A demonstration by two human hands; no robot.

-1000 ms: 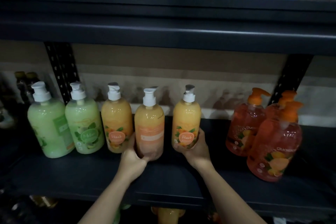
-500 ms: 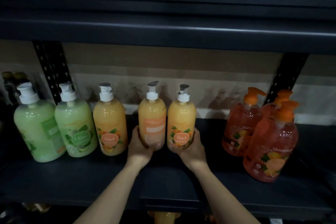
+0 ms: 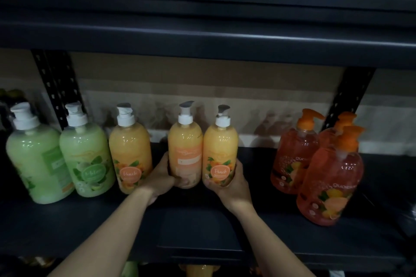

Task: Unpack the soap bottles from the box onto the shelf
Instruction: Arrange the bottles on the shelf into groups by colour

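Note:
Two peach soap bottles stand side by side on the dark shelf (image 3: 202, 227). My left hand (image 3: 161, 177) grips the base of the left peach bottle (image 3: 185, 141), whose back label faces me. Round the base of the right peach bottle (image 3: 220, 144), label forward, my right hand (image 3: 234, 186) is curled. A third peach bottle (image 3: 129, 153) stands to their left with a gap between. The box is not in view.
Two green melon bottles (image 3: 86, 159) (image 3: 33, 159) stand at the far left. Three red-orange pump bottles (image 3: 331, 182) (image 3: 295, 155) cluster at the right. The upper shelf (image 3: 202, 36) hangs low over the pumps. Perforated posts (image 3: 56, 87) stand behind.
Both hands have slid their peach bottles back on the shelf, and the left one has closed up against the right one. A gap has opened to the third peach bottle.

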